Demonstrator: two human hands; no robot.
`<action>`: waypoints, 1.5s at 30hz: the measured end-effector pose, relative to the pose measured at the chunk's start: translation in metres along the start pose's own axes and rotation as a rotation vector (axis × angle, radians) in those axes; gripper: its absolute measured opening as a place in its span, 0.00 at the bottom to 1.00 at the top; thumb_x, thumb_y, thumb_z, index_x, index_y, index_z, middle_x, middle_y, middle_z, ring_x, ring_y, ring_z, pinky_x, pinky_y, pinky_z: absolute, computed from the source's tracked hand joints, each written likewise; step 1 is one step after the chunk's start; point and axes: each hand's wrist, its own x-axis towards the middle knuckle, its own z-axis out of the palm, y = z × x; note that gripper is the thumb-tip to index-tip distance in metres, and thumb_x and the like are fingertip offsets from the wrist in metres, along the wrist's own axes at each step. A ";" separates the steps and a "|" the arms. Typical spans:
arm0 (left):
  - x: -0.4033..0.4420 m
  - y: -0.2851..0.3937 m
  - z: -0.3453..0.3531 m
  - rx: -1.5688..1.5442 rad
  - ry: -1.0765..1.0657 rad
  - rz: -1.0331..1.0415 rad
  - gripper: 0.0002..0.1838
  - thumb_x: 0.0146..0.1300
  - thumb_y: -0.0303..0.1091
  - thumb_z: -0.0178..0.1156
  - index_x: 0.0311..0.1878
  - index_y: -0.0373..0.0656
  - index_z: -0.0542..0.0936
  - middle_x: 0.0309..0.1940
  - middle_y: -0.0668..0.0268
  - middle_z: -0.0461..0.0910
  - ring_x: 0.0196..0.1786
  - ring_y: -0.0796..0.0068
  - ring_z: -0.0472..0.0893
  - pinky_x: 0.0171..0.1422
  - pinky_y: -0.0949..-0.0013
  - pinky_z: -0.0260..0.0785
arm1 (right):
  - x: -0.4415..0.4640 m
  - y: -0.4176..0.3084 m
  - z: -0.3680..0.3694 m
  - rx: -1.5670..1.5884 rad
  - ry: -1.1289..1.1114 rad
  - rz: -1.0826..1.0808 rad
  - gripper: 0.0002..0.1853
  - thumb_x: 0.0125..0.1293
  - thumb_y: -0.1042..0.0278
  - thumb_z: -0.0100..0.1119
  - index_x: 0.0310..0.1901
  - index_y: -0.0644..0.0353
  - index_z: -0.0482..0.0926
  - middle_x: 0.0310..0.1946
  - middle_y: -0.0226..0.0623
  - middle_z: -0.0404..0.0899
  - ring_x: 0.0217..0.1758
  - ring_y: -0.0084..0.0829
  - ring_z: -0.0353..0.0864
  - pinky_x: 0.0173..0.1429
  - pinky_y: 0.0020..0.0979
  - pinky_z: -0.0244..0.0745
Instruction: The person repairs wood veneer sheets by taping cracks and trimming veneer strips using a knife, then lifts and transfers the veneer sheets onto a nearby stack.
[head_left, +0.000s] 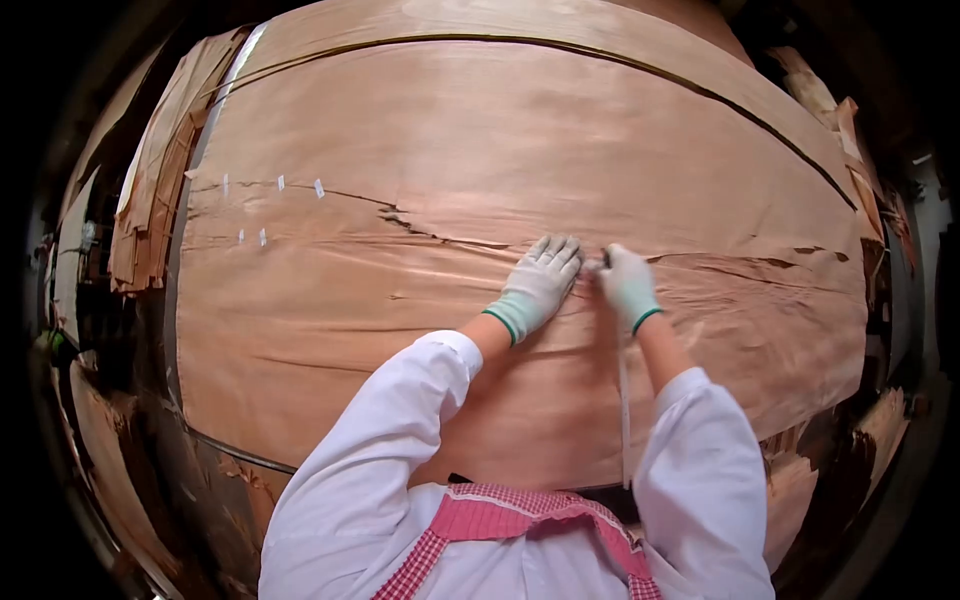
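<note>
Across the tabletop (173, 340), reaching close to its left edge, lies a broad, thin, tan wood-veneer sheet (420, 110). Small white tape pieces (319, 188) flank a ragged dark split (405, 222) at its left. Mid-sheet, the left hand (540, 283), in a white-and-mint knit glove, presses flat, its grip open. Just beside it, the similarly gloved right hand (627, 285) is curled closed at a small dark item, too unclear to name. A narrow white strip (625, 400) runs below toward the near edge.

right hand (628, 282): dark item unclear | left hand (541, 278): palm hidden | apron (505, 515): cut off below
</note>
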 end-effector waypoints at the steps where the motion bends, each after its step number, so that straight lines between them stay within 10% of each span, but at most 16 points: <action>1: 0.001 0.002 0.004 0.003 0.027 -0.020 0.21 0.68 0.39 0.49 0.60 0.39 0.73 0.66 0.54 0.70 0.70 0.57 0.68 0.77 0.53 0.52 | 0.008 0.006 -0.018 -0.010 0.024 0.007 0.17 0.63 0.58 0.60 0.46 0.64 0.79 0.40 0.52 0.82 0.46 0.49 0.81 0.50 0.44 0.75; 8: -0.028 -0.035 -0.046 -0.022 0.261 -0.446 0.11 0.62 0.34 0.59 0.47 0.44 0.78 0.52 0.59 0.78 0.61 0.55 0.72 0.70 0.54 0.59 | -0.016 -0.004 0.007 0.725 -0.055 -0.041 0.16 0.65 0.64 0.63 0.44 0.71 0.77 0.28 0.33 0.79 0.29 0.21 0.74 0.34 0.26 0.72; 14: -0.044 -0.044 -0.043 -0.097 0.343 -0.485 0.09 0.61 0.32 0.61 0.44 0.43 0.79 0.49 0.59 0.78 0.57 0.55 0.74 0.63 0.55 0.64 | -0.014 -0.056 0.043 1.154 -0.093 0.139 0.17 0.66 0.64 0.63 0.47 0.70 0.75 0.27 0.31 0.78 0.26 0.17 0.71 0.30 0.22 0.68; 22: -0.045 -0.046 -0.040 -0.059 0.348 -0.452 0.08 0.59 0.31 0.61 0.42 0.46 0.78 0.48 0.63 0.78 0.56 0.57 0.74 0.62 0.57 0.65 | -0.018 -0.062 0.040 1.071 0.002 0.070 0.15 0.64 0.63 0.66 0.42 0.67 0.77 0.26 0.30 0.78 0.25 0.19 0.72 0.32 0.22 0.69; 25: -0.046 -0.043 -0.039 -0.041 0.311 -0.481 0.08 0.60 0.28 0.59 0.43 0.46 0.78 0.49 0.62 0.78 0.57 0.56 0.74 0.63 0.57 0.65 | 0.014 -0.082 0.057 0.666 0.000 0.020 0.16 0.59 0.55 0.65 0.30 0.62 0.81 0.30 0.44 0.84 0.32 0.40 0.82 0.46 0.39 0.75; 34: -0.038 -0.047 -0.031 0.098 -0.042 -0.069 0.22 0.60 0.30 0.51 0.59 0.45 0.75 0.60 0.62 0.75 0.63 0.62 0.72 0.67 0.58 0.64 | -0.010 -0.082 0.062 0.019 0.246 -0.028 0.14 0.64 0.57 0.56 0.43 0.58 0.82 0.50 0.48 0.81 0.58 0.46 0.78 0.58 0.45 0.74; 40: -0.039 -0.042 -0.032 0.220 -0.114 -0.049 0.20 0.62 0.30 0.50 0.59 0.45 0.76 0.63 0.62 0.73 0.64 0.61 0.72 0.69 0.59 0.62 | 0.005 -0.040 -0.038 0.224 0.072 -0.012 0.08 0.65 0.65 0.57 0.41 0.60 0.79 0.35 0.47 0.84 0.41 0.46 0.84 0.45 0.42 0.79; 45: -0.001 -0.017 -0.041 0.259 -0.175 -0.147 0.17 0.56 0.29 0.56 0.50 0.45 0.79 0.54 0.63 0.80 0.61 0.60 0.73 0.67 0.58 0.63 | -0.054 0.046 -0.050 1.154 0.088 0.032 0.13 0.68 0.61 0.60 0.39 0.64 0.73 0.23 0.33 0.76 0.23 0.22 0.74 0.26 0.27 0.71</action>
